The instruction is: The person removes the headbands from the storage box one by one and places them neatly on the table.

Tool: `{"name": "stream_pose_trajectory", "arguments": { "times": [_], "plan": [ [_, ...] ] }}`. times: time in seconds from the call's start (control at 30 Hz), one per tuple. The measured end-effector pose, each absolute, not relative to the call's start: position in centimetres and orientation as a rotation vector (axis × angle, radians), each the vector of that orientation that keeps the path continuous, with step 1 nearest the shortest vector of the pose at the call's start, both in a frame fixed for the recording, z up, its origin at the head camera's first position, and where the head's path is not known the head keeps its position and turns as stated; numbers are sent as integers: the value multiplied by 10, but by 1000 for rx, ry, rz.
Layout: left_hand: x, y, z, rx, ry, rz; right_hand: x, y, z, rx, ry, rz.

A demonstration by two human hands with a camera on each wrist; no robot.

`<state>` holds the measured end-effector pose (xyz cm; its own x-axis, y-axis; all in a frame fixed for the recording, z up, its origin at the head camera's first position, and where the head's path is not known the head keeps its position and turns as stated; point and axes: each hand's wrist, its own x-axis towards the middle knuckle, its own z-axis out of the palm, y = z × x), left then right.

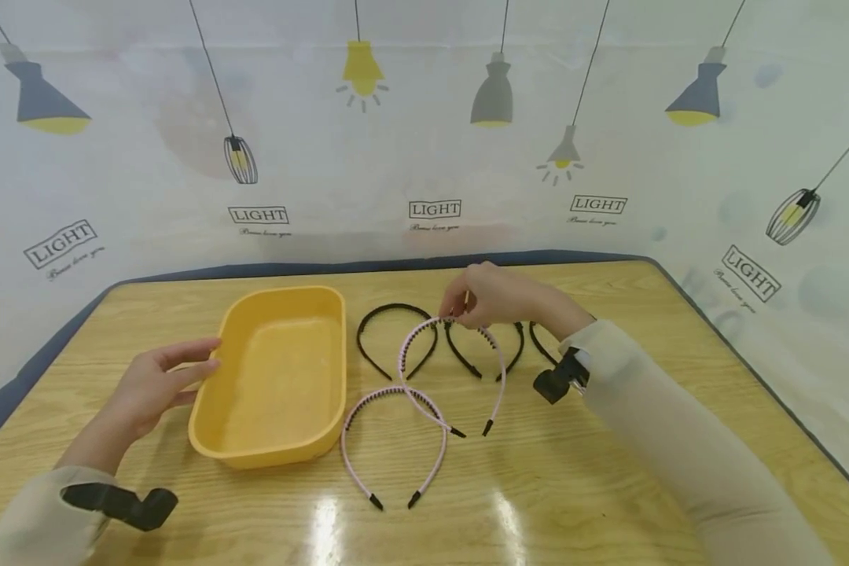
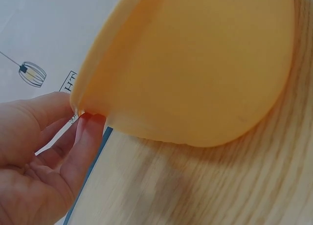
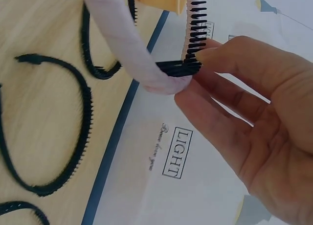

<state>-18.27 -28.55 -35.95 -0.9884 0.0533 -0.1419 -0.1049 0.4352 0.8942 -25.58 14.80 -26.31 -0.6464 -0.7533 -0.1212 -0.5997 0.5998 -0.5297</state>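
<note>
My left hand (image 1: pixel 148 385) pinches the left rim of a yellow plastic basin (image 1: pixel 272 377), thumb and fingertips right at its edge in the left wrist view. My right hand (image 1: pixel 491 296) holds up a pink headband (image 3: pixel 117 34) by the top of its arch, between thumb and fingers. Black comb teeth line its inner side, and its black-tipped ends point down. A second pink headband (image 1: pixel 396 389) lies on the table just right of the basin, partly overlapped by the held one in the head view. Nothing lies inside the basin.
Behind the held headband, black headbands lie in a row: one on the left (image 1: pixel 396 306), one in the middle (image 1: pixel 521 346) and one on the right (image 1: pixel 536 342), partly hidden by my right arm. The wooden table (image 1: pixel 573 503) ends at a lamp-printed backdrop (image 1: pixel 424 141).
</note>
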Motion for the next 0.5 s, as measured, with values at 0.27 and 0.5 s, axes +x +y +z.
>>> {"name": "stream_pose_trajectory", "arguments": {
  "times": [0.27,0.5],
  "plan": [
    [-183,-285,-360,-54,2520,1587,-250,176,-283,-1076,2515,-672],
    [-184,-286,-360,-54,2526,1561,-243,189,-297,-1060,2509,-669]
  ]
}}
